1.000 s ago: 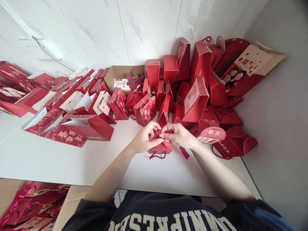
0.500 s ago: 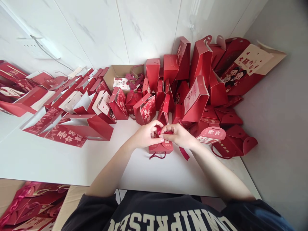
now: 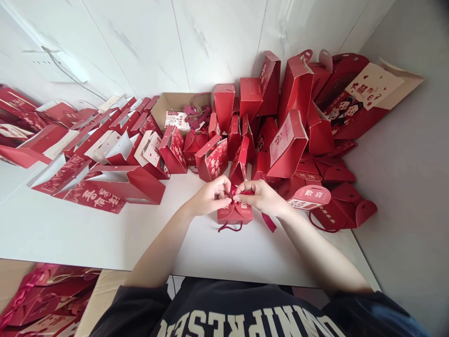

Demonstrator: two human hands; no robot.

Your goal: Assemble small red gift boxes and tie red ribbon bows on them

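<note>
A small red gift box [image 3: 235, 215] with pale lettering and a dark red cord handle sits on the white table in front of me. Over its top, my left hand [image 3: 212, 195] pinches a dark red ribbon [image 3: 269, 223] between thumb and fingers. From the other side my right hand [image 3: 258, 196] pinches the same ribbon, close to the left fingertips. One ribbon tail hangs past my right wrist onto the table. The exact shape of the ribbon between the fingers is partly hidden.
Several red gift bags [image 3: 210, 161] stand behind the box and along the wall. Open bags [image 3: 128, 182] crowd the left, folded-top boxes [image 3: 345, 206] the right. A cardboard box [image 3: 159, 110] holds cards and cords. Lower left, a carton [image 3: 101, 299] contains ribboned boxes. A grey wall bounds the right.
The fingers of both hands have shifted slightly at the ribbon, with a little more of the box top showing below them. The view has tilted slightly.
</note>
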